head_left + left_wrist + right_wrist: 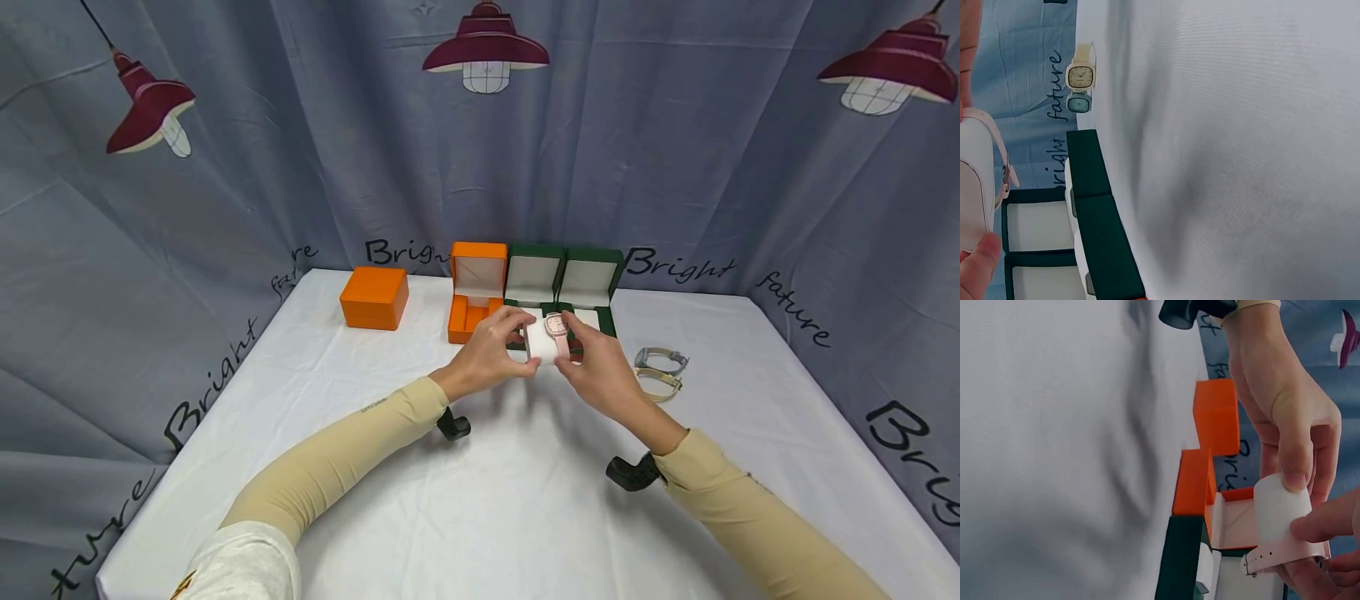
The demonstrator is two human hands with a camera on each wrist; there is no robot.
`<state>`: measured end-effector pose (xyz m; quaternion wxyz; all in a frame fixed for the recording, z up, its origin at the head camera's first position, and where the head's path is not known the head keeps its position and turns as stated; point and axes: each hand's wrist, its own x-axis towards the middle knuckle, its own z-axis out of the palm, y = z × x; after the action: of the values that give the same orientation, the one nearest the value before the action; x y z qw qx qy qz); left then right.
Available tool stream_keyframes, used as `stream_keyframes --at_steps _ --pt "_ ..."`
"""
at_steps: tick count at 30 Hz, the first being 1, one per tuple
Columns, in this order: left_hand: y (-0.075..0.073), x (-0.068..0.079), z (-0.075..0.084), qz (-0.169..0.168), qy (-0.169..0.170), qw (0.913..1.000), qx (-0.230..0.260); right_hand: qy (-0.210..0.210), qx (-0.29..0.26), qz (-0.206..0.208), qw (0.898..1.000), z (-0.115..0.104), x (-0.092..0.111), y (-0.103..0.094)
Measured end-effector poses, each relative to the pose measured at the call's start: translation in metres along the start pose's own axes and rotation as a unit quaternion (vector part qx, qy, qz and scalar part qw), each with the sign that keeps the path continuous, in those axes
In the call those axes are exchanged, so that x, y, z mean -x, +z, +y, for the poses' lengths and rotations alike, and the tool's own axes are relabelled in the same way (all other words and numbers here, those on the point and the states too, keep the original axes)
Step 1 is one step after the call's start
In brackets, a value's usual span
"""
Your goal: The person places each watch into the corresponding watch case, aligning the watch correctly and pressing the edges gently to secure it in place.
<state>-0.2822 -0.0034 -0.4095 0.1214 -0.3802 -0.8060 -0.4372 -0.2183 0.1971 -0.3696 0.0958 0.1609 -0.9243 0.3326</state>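
Observation:
Above the table, my left hand [491,343] pinches a white watch cushion [1279,503] by one end, thumb against its side. A pink wristwatch [557,327] loops round the cushion's other end, its dial facing away from me. My right hand [603,364] grips the watch and that end of the cushion, with the thumb beside the strap. The strap's buckle and holes [1262,556] show in the right wrist view. Just behind the hands stand an open orange box [480,273] and two open green boxes, one on the left [533,271] and one on the right [588,277].
A lidded orange box [372,298] sits at the back left. To the right of my hands lie a gold watch [1080,76] and a grey watch [1078,103]. White cushions show in the green boxes. A grey printed curtain [675,150] hangs behind the white table [390,500].

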Motion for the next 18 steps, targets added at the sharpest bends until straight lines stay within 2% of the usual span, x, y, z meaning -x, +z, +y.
stream_keyframes --at_steps 8,14,18 --pt "-0.0013 0.0018 -0.0010 0.007 -0.030 0.9988 0.038 -0.045 0.013 -0.001 0.999 0.0013 0.0019 0.0032" --pt "-0.0022 0.0030 -0.0031 0.022 -0.040 0.9975 0.055 -0.080 0.024 0.027 0.996 0.0044 0.0026 0.0065" --pt "-0.0030 0.0020 -0.0032 0.030 -0.045 0.9959 0.072 -0.075 0.005 0.057 0.996 0.0051 0.0034 0.0080"
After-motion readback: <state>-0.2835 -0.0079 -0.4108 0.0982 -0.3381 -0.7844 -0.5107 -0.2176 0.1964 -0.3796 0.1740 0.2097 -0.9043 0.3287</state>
